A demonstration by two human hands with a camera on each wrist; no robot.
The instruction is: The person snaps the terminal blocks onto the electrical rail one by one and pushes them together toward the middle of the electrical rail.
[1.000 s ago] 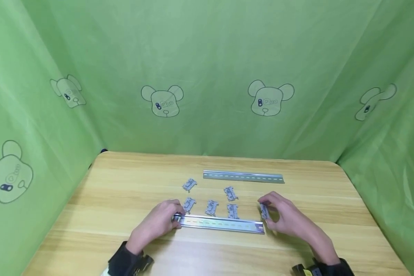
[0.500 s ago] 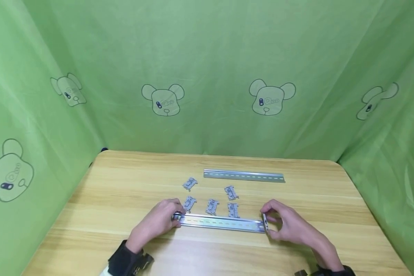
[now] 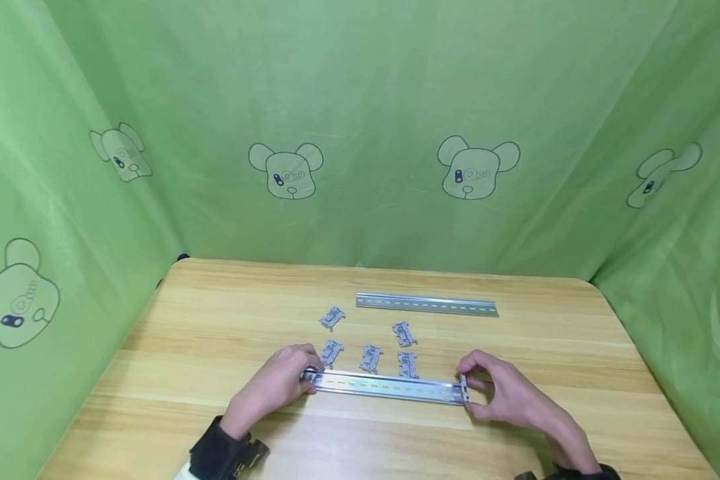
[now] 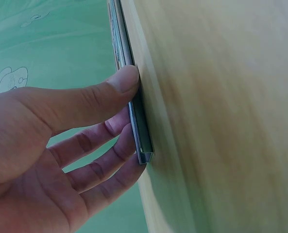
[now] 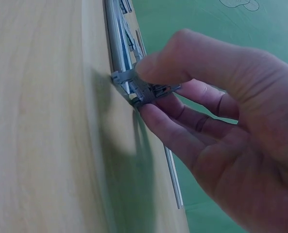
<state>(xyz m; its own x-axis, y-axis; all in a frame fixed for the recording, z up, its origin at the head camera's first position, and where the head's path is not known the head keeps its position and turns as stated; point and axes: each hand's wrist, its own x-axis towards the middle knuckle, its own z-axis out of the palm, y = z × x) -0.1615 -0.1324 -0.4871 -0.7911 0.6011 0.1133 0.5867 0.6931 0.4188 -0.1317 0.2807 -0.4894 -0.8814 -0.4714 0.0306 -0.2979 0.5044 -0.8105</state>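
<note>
- 1 left hand (image 3: 279, 379), fingers curled, gripping the left end of 1 slotted metal rail (image 3: 390, 389).
- 1 right hand (image 3: 505, 393), thumb and fingers bowed, pinching 1 grey block (image 3: 464, 389) on edge at that rail's right end.
- 5 loose blocks (image 3: 371, 359), I count, lying beyond it on the wooden table (image 3: 216, 320).
- 1 spare rail (image 3: 426, 305), farther back.

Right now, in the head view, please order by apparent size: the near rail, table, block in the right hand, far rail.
1. Table
2. Near rail
3. Far rail; being farther away may make it look smaller
4. Block in the right hand
</note>
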